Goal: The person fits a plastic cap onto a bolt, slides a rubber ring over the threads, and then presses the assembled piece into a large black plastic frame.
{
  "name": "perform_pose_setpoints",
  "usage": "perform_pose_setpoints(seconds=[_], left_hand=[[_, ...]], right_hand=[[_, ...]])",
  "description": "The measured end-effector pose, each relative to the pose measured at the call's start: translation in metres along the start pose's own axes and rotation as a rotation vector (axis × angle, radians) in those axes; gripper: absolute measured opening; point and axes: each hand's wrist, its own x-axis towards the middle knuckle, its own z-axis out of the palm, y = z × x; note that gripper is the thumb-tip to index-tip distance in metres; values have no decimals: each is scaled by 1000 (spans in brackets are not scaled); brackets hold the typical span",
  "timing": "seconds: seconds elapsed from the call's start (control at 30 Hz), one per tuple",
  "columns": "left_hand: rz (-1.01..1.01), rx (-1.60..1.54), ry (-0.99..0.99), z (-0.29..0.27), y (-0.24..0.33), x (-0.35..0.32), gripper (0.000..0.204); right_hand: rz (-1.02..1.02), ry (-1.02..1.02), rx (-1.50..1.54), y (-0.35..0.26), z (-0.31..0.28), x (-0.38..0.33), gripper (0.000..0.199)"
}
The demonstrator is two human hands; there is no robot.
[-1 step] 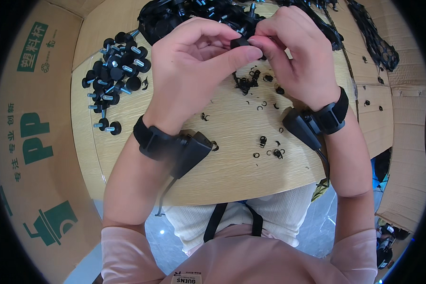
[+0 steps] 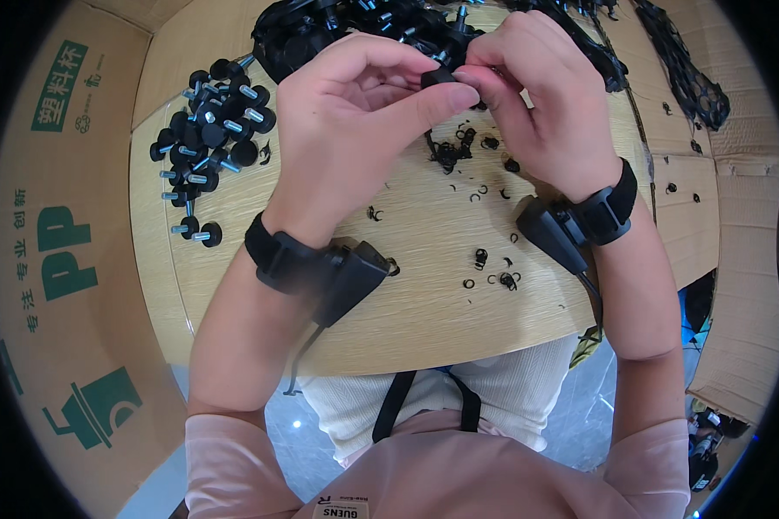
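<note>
My left hand [image 2: 337,121] is closed, its thumb and fingers pinching a black knob [image 2: 438,78] above the far part of the table. Only the dark head shows; the rest is hidden by the fingers. My right hand [image 2: 550,108] is closed too, thumb and forefinger pressed together at the knob's right edge. What lies between those fingertips is too small to tell. A heap of black knobs with silvery threaded studs [image 2: 212,134] lies to the left of my left hand. Beneath my hands are scattered black rings and scraps [image 2: 446,156].
Behind my hands a dark pile of black molded parts [image 2: 290,48] covers the table's far side. More scraps [image 2: 509,280] lie nearer on the wooden table [image 2: 407,320]. Cardboard walls [image 2: 78,190] stand left and right. A black perforated strip [image 2: 688,73] rests at the far right.
</note>
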Motion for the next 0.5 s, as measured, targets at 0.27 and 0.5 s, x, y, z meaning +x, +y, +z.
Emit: perform_pose_setpoints(seconds=[0.27, 0.5], left_hand=[[80, -116, 13, 2, -10, 1, 23], [324, 99, -84, -4, -19, 5, 30]], right_hand=[[15, 26, -41, 2, 7, -5, 12], [478, -72, 584, 4, 11, -16, 18]])
